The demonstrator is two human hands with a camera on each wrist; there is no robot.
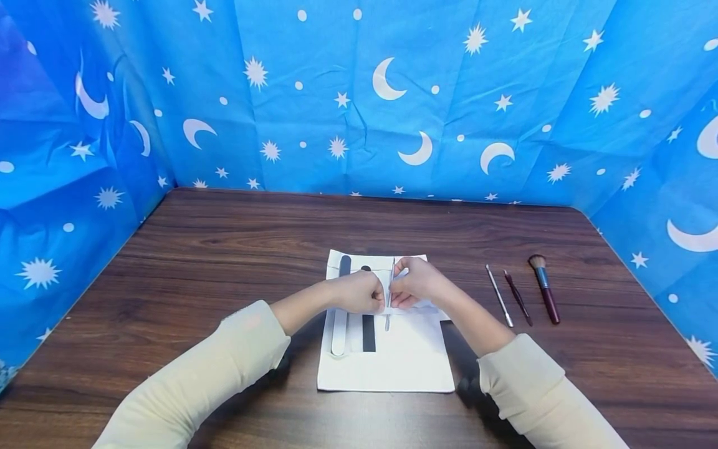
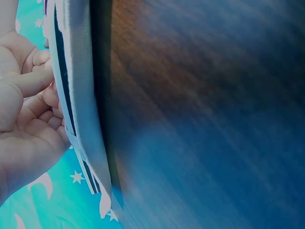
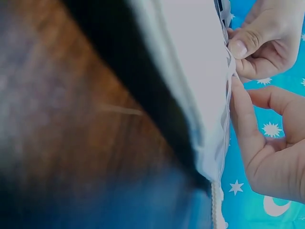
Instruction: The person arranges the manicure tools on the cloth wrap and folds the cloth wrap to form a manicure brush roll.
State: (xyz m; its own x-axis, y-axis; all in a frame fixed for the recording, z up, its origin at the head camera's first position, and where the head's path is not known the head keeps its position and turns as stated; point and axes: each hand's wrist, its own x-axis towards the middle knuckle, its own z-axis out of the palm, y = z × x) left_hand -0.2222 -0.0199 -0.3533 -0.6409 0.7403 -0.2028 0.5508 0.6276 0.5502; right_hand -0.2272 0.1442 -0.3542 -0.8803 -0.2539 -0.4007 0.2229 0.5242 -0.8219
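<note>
A white fabric tool holder (image 1: 387, 368) lies on the table with a white band (image 1: 415, 309) across it. Under the band are a long pale nail file (image 1: 339, 333) and a black flat strip (image 1: 368, 333). My left hand (image 1: 359, 292) pinches the band near the middle; in the right wrist view its thumb presses against the fingers at the fabric edge. My right hand (image 1: 415, 284) pinches a slim metal tool (image 1: 387, 322) standing lengthwise at the band. Its lower end shows below the band; the fingers hide part of its middle.
To the right lie a thin metal tool (image 1: 499, 296), a dark slender tool with a pointed tip (image 1: 518, 298) and a makeup brush (image 1: 544, 290). The brown wooden table (image 1: 224, 249) meets a blue curtain (image 1: 325, 75) with stars and moons behind and at both sides.
</note>
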